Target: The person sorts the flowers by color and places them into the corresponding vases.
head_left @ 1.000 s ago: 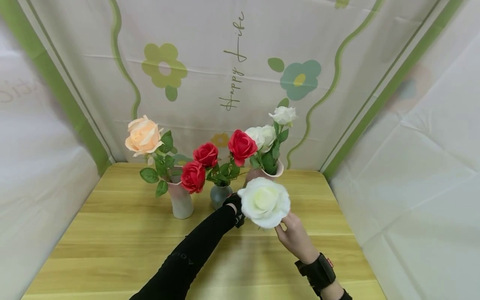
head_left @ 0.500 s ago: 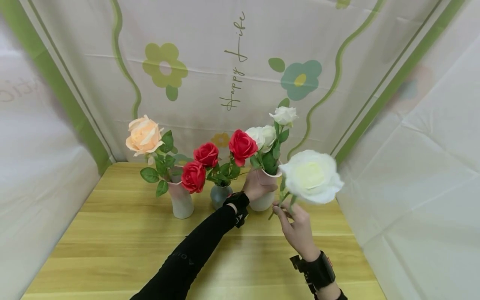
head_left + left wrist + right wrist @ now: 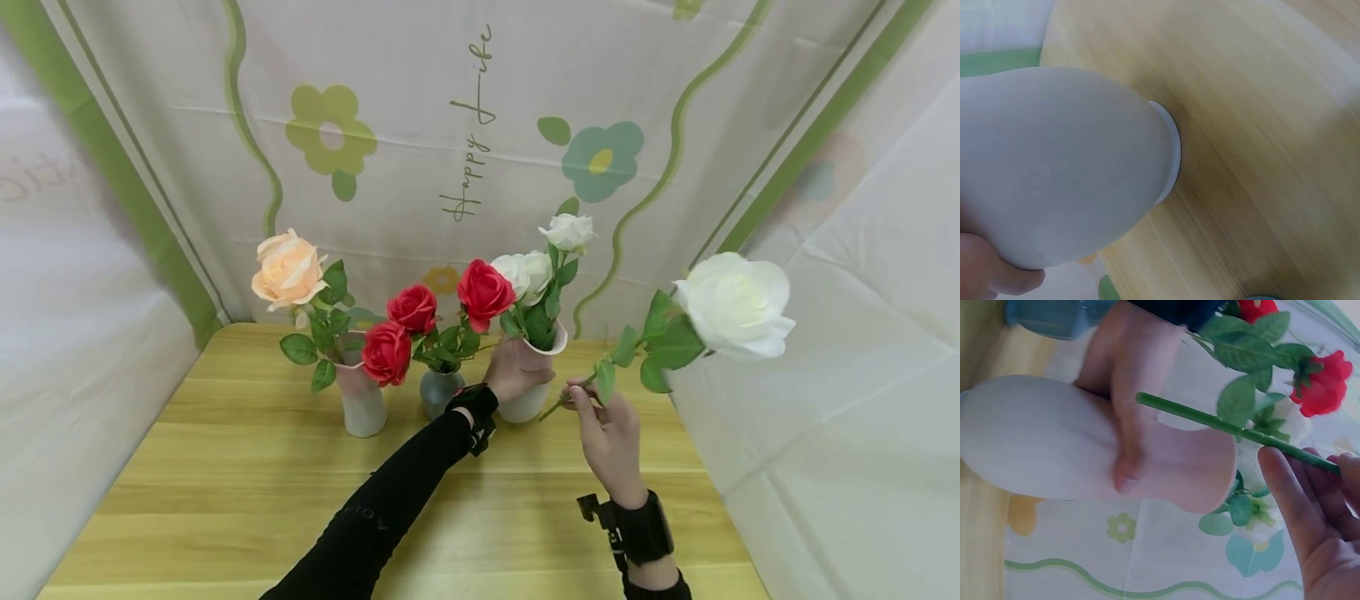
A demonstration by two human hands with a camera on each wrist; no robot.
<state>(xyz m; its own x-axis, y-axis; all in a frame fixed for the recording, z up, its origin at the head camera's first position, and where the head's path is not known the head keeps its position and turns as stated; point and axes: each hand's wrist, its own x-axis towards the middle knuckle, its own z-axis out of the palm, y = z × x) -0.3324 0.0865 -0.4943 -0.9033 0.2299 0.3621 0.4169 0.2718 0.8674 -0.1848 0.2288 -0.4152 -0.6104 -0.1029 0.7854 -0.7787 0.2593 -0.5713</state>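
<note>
My left hand (image 3: 514, 373) grips a pink-and-white vase (image 3: 524, 404) round its upper part; in the right wrist view the thumb lies across the front of this vase (image 3: 1041, 440). White roses (image 3: 567, 232) with green leaves stand in it. My right hand (image 3: 611, 433) pinches the green stem of a large white rose (image 3: 738, 307). That bloom leans out to the right, and the bare stem end (image 3: 1172, 407) points left toward the vase, apart from its rim in the head view. In the left wrist view the white lower body of the vase (image 3: 1079, 162) stands on the table.
A grey-blue vase (image 3: 438, 392) with red roses (image 3: 411, 309) stands just left of my left hand. Farther left, another pink-and-white vase (image 3: 363, 408) holds a peach rose (image 3: 288, 271). Printed cloth (image 3: 405, 83) hangs behind the wooden table (image 3: 225, 483).
My right hand has carried the white rose rightward, turning it from bloom-toward-camera to leaning out right with its stem showing. My left hand stays on the vase.
</note>
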